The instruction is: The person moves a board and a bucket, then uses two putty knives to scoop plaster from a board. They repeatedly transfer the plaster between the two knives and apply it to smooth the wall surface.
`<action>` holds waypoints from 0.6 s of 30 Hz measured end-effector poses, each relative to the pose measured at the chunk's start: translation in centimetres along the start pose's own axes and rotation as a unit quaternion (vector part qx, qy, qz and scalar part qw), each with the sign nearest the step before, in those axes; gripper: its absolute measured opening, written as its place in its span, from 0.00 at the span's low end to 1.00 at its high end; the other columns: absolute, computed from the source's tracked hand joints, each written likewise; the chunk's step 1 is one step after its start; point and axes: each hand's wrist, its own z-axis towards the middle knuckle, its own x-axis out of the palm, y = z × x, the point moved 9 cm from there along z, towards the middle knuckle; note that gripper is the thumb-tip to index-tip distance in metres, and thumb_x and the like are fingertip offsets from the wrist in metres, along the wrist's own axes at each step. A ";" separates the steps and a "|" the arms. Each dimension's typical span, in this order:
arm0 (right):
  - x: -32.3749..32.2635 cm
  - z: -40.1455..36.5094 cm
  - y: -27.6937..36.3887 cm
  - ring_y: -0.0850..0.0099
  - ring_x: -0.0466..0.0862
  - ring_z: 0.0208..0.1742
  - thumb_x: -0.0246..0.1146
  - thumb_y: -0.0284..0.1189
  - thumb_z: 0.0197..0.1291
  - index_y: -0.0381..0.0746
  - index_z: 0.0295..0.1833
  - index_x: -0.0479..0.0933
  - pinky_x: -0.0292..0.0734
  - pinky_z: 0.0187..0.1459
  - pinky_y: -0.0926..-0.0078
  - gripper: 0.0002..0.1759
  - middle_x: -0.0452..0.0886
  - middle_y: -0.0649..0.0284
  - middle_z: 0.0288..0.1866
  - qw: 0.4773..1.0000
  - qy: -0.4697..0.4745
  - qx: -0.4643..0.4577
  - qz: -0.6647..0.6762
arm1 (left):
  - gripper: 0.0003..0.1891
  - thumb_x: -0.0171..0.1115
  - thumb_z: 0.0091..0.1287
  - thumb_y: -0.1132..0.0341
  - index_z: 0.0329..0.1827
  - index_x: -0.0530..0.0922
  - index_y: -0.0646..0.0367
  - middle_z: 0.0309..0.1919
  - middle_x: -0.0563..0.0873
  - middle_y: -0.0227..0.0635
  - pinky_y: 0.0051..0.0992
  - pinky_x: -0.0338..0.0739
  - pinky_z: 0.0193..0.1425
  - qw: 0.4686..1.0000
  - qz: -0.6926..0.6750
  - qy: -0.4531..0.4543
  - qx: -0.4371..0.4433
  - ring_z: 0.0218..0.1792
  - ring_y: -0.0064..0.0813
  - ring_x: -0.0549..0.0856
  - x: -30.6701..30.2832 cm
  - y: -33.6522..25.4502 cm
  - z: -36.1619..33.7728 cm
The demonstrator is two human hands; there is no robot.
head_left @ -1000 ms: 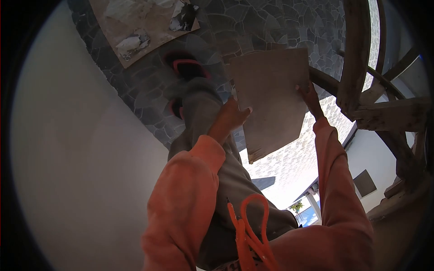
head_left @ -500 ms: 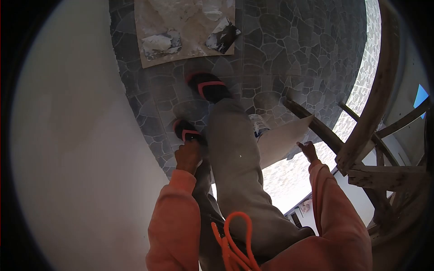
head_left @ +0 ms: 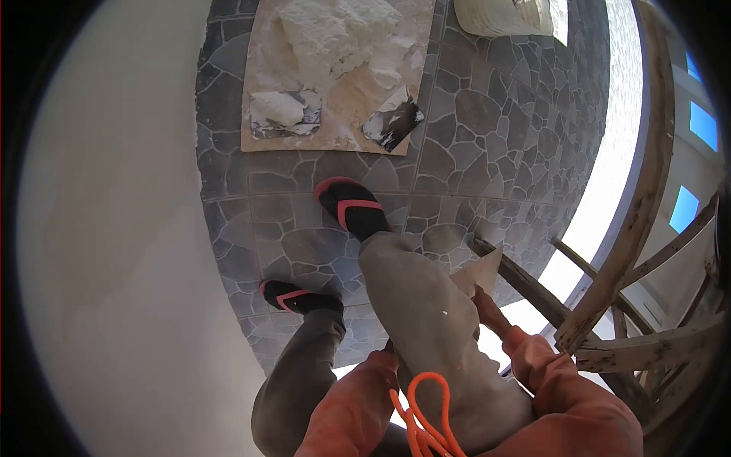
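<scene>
My right hand (head_left: 487, 311), beside my right knee, is closed at the edge of a thin pale flat board (head_left: 481, 273). Part of that board is hidden behind my leg. Only a dark sliver of my left hand (head_left: 389, 346) shows past its sleeve, between my legs; its fingers are hidden behind my thigh. Ahead of my feet, a flat brown sheet (head_left: 255, 145) lies on the floor with a heap of white plaster-like material (head_left: 335, 38). Two flat plates smeared with white, the left plate (head_left: 308, 122) and the tilted right plate (head_left: 403, 129), rest on it.
A pale wall (head_left: 114, 228) runs along my left. Rough wooden beams (head_left: 525, 286) form a frame close on my right. A whitish sack-like container (head_left: 502, 19) stands on the stone-patterned floor (head_left: 487, 114) beyond the sheet. My feet wear black and red flip-flops (head_left: 358, 204).
My left hand has gone from beside the left foot to behind my right leg. The right hand and pale board have moved left, closer to the knee. The left foot has shifted left.
</scene>
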 end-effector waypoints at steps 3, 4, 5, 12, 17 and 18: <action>-4.4 -2.3 7.5 0.44 0.67 0.67 0.81 0.47 0.39 0.25 0.74 0.49 0.68 0.62 0.53 0.66 0.62 0.35 0.69 0.902 -0.234 -0.124 -0.340 | 0.10 0.63 0.64 0.63 0.43 0.85 0.56 0.43 0.88 0.38 0.43 0.83 0.45 0.999 -0.025 -0.024 -0.001 0.44 0.43 0.89 -0.9 1.2 1.4; -4.7 -3.8 10.2 0.43 0.65 0.68 0.80 0.48 0.39 0.27 0.74 0.52 0.66 0.62 0.54 0.65 0.61 0.37 0.69 0.824 -0.298 -0.207 -0.435 | 0.10 0.63 0.64 0.63 0.43 0.85 0.56 0.43 0.88 0.38 0.42 0.83 0.46 0.999 -0.032 -0.036 0.000 0.44 0.43 0.89 -1.5 1.6 1.9; -4.5 -4.6 12.2 0.45 0.67 0.68 0.80 0.48 0.39 0.29 0.72 0.56 0.66 0.61 0.54 0.60 0.64 0.40 0.68 0.790 -0.286 -0.273 -0.468 | 0.10 0.63 0.65 0.63 0.44 0.84 0.56 0.43 0.88 0.38 0.42 0.83 0.46 0.998 -0.039 -0.044 0.000 0.44 0.43 0.88 -2.1 2.0 2.3; -3.3 1.3 12.1 0.50 0.86 0.44 0.69 0.37 0.49 0.41 0.53 0.80 0.79 0.46 0.59 0.23 0.85 0.48 0.40 0.881 -0.002 -0.232 -0.413 | 0.10 0.62 0.65 0.63 0.44 0.84 0.56 0.43 0.88 0.39 0.42 0.82 0.46 0.988 -0.089 -0.128 -0.007 0.44 0.44 0.88 -6.9 6.4 5.5; -2.9 4.2 11.6 0.54 0.86 0.39 0.69 0.50 0.55 0.40 0.47 0.83 0.79 0.42 0.59 0.25 0.86 0.49 0.38 0.864 0.096 -0.277 -0.409 | 0.10 0.62 0.65 0.64 0.45 0.84 0.56 0.42 0.88 0.40 0.42 0.82 0.46 0.970 -0.128 -0.206 -0.022 0.44 0.45 0.88 -11.2 11.3 5.9; -2.7 5.2 11.4 0.57 0.85 0.39 0.69 0.49 0.56 0.40 0.47 0.83 0.79 0.42 0.60 0.24 0.86 0.51 0.38 0.857 0.146 -0.271 -0.414 | 0.10 0.62 0.65 0.64 0.45 0.84 0.56 0.42 0.88 0.40 0.42 0.82 0.46 0.965 -0.133 -0.225 -0.026 0.44 0.45 0.88 -12.1 12.3 5.4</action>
